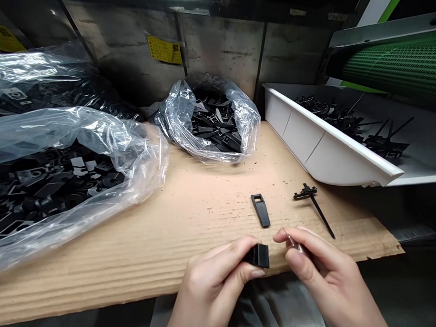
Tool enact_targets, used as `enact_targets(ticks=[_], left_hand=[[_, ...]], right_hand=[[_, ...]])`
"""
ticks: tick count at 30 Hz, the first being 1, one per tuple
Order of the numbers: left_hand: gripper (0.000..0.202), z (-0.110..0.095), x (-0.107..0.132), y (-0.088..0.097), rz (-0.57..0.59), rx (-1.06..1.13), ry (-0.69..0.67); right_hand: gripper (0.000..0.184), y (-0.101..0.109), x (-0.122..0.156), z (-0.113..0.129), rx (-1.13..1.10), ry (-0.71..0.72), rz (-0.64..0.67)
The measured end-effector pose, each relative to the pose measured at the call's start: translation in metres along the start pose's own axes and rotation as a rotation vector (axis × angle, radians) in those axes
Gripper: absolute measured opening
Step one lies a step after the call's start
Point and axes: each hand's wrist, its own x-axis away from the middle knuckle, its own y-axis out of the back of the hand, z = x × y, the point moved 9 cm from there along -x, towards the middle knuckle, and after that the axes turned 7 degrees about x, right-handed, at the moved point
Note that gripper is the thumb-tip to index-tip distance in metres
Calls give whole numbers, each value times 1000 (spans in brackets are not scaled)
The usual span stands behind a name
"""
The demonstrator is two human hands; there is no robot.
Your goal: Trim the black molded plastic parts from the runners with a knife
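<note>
My left hand pinches a small black plastic part between thumb and fingers. My right hand holds a thin metal pick between thumb and forefinger, its tip pointing left, close to the black part but apart from it. Just above my hands, a flat black plastic piece with a rectangular slot lies on the cardboard sheet. To its right lies a black moulded sprue with a long thin stem. Part of the pick is hidden by my fingers.
Clear plastic bags of black plastic parts stand at the left and back of the cardboard. A white tray holding black sprues sits at the right, below a green ribbed roller. A metal wall rises behind.
</note>
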Motion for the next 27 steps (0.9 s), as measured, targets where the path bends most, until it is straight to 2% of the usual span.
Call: enact_targets(ticks=[4, 6, 8, 12, 15, 18, 19, 20, 22, 25, 27], left_hand=[[29, -1, -1, -4, 59, 88, 13], [18, 1, -1, -2, 71, 86, 36], [12, 7, 0, 3, 48, 100, 87], [22, 26, 7, 3, 5, 338, 327], [39, 32, 11, -1, -69, 534, 422], [23, 36, 12, -2, -154, 593, 470], [14, 37, 12, -1, -180, 575, 471], [13, 37, 11, 1, -189, 540, 459], [24, 32, 7, 3, -144, 426, 382], [25, 18, 1, 3, -40, 261, 208], [27, 14, 0, 5, -26, 219, 144]], right_hand=[[9, -16, -4, 0, -94, -139, 104], [11, -18, -6, -5, -116, -238, 95], [13, -14, -7, -8, -102, -259, 64], [16, -4, -1, -4, 48, -69, 58], [22, -2, 11, 2, 188, 82, 74], [28, -2, 22, 14, 276, 247, 44], [28, -1, 23, 18, 290, 295, 14], [28, 0, 24, 21, 300, 318, -13], [24, 1, 21, 24, 313, 326, -49], [20, 3, 17, 31, 317, 349, -83], [17, 4, 17, 36, 313, 380, -96]])
